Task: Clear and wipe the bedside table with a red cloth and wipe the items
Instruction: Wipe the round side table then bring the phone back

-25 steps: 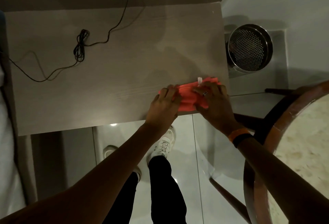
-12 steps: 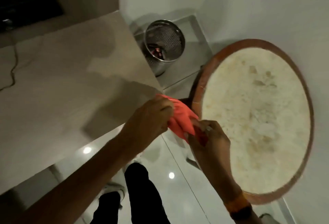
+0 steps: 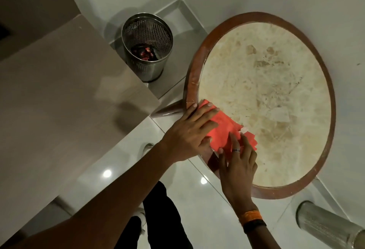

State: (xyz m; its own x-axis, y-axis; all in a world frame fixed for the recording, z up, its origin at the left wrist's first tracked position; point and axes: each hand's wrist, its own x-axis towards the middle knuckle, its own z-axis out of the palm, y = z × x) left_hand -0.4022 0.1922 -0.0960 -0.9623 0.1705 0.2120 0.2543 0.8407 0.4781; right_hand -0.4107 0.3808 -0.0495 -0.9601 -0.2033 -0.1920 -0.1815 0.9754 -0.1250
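The red cloth, folded, lies on the near left edge of a round table with a pale stone top and a brown wooden rim. My left hand rests flat on the cloth's left part, fingers spread. My right hand, with a ring on one finger, presses its fingertips on the cloth's near edge. A small white tag sticks out of the cloth. The light wooden bedside table is at the left, bare in the part that shows.
A perforated metal waste bin with red scraps inside stands on the floor between the two tables. Another metal cylinder lies at the bottom right. Glossy white floor tiles and my legs are below.
Both hands carried the red cloth from the bedside table's front right corner over to the round table and laid it flat there. My view swung to the right.
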